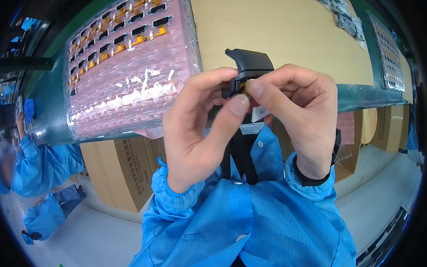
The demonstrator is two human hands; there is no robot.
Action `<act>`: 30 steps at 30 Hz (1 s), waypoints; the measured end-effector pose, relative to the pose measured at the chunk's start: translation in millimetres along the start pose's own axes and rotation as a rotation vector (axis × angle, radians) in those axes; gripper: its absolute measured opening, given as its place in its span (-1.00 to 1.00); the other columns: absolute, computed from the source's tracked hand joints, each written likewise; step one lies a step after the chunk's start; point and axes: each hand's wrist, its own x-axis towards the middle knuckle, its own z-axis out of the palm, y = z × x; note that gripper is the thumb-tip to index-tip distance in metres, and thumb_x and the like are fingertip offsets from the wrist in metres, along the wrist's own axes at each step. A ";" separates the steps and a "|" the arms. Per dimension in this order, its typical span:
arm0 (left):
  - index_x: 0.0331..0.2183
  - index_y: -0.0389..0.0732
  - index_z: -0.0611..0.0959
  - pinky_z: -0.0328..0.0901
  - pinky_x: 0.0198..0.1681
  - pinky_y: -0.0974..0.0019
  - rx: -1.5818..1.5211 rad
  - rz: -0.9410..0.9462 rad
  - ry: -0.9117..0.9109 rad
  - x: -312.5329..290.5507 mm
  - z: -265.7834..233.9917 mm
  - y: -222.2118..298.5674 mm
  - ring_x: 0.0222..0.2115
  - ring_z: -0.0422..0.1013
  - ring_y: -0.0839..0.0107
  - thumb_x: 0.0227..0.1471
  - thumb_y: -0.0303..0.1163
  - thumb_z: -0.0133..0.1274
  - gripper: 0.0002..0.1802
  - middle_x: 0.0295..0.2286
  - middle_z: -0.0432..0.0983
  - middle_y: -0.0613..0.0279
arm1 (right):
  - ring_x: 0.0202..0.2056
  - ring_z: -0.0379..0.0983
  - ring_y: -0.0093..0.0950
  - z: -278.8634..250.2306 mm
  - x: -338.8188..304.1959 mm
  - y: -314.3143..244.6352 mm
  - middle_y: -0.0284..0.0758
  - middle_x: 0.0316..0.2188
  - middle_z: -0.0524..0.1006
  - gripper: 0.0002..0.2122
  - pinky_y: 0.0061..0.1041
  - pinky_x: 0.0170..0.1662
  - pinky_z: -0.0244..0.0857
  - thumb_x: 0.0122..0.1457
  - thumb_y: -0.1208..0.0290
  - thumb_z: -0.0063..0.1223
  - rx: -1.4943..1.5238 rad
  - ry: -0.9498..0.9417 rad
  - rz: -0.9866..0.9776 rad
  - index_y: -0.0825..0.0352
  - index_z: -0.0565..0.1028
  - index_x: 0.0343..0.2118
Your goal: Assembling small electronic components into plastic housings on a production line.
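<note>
Both my hands are raised in front of my chest around a small black plastic housing [253, 61] with a curved, angular shell and a short arm at its upper left. My left hand [194, 129] grips its left side, fingertips on the edge and thumb below. My right hand [299, 111] is closed at its lower right, thumb and forefinger pinched over a small gold-coloured piece [243, 85] at the housing's open underside. The fingers hide most of that piece. A white label [259, 114] hangs just below the right thumb.
A pink bubble-lined tray [123, 96] carries rows of small black displays with orange flex ribbons on the green bench. Beside it lies a tan board [285, 27] with clear bags [343, 16]. Cardboard boxes [116, 170] stand under the bench. Two people in blue are at left.
</note>
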 end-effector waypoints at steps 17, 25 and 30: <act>-0.14 -0.37 0.49 0.26 -0.18 0.54 0.015 0.099 0.265 -4.2 6.8 -7.1 -0.30 0.43 0.61 0.16 -0.58 0.01 -0.80 -0.34 0.62 0.12 | -0.23 0.49 -0.59 10.6 5.9 28.2 -0.29 -0.27 0.56 -0.73 -0.64 -0.15 0.36 0.07 0.65 0.20 0.089 -0.029 -0.160 0.47 0.47 -0.14; -0.15 -0.37 0.54 0.15 -0.31 0.58 0.084 0.111 0.348 -4.9 14.6 -8.9 -0.40 0.33 0.70 0.17 -0.51 0.01 -0.79 -0.36 0.59 0.21 | -0.29 0.52 -0.58 13.0 5.9 27.8 -0.29 -0.32 0.60 -0.75 -0.62 -0.17 0.39 0.03 0.67 0.24 0.048 0.044 -0.145 0.46 0.52 -0.20; -0.14 -0.38 0.56 0.21 -0.25 0.58 0.107 0.105 0.383 -4.7 14.1 -7.4 -0.34 0.39 0.66 0.15 -0.53 0.04 -0.78 -0.33 0.60 0.18 | -0.29 0.54 -0.55 17.4 7.3 26.9 -0.26 -0.31 0.60 -0.74 -0.60 -0.15 0.43 0.01 0.69 0.24 0.125 0.048 -0.149 0.48 0.52 -0.19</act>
